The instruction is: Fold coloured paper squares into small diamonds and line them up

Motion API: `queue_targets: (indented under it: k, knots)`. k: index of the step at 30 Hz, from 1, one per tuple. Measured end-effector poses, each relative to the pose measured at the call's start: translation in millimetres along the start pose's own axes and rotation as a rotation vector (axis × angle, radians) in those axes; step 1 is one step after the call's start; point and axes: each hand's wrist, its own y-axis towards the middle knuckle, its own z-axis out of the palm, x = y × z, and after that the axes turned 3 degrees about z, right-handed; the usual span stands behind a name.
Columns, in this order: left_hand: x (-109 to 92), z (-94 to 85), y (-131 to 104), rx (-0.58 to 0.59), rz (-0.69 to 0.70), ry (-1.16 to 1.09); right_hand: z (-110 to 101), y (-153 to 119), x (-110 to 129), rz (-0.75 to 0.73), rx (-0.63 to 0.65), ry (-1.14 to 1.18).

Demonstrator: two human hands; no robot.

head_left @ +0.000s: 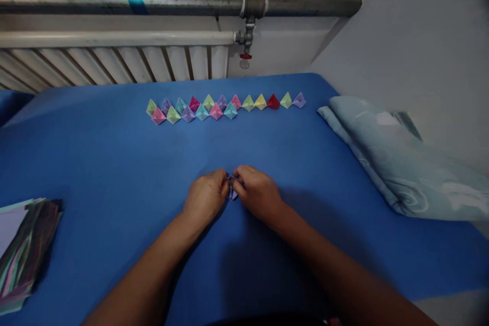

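A small folded purple paper piece (233,194) is held between my two hands above the blue sheet (153,163). My left hand (207,194) pinches its left side, and my right hand (257,189) pinches its right side with thumb and fingers. Much of the paper is hidden by the fingertips. Beyond the hands, several folded paper pieces (216,111) in pink, green, purple, blue, yellow and red stand in two rows, the back row reaching farther right.
At the left edge lies a stack of coloured paper (28,249). A folded light green blanket (397,163) rests on the right. Behind the blue surface are a white radiator (103,65) and a metal pipe (191,5) with a red-handled valve (245,56).
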Motion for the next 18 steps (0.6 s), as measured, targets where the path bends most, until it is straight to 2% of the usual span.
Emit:
queue_targets:
  k: [5, 10, 15, 18]
  knots:
    - [1.5, -0.5, 1.0, -0.020, -0.011, -0.045, -1.5, 1.5, -2.9, 0.006, 0.003, 0.109]
    - [5.6, -1.6, -0.4, -0.004, -0.019, -0.229, -3.3, -0.2, -3.7, 0.033, 0.044, 0.183]
    - [8.1, -0.6, -0.9, -0.007, -0.007, -0.257, -5.1, -0.7, -2.3, 0.036, 0.055, 0.221]
    - [9.0, -4.0, -4.4, -0.015, -0.030, -0.357, -8.0, -1.5, -3.8, 0.058, 0.067, 0.285]
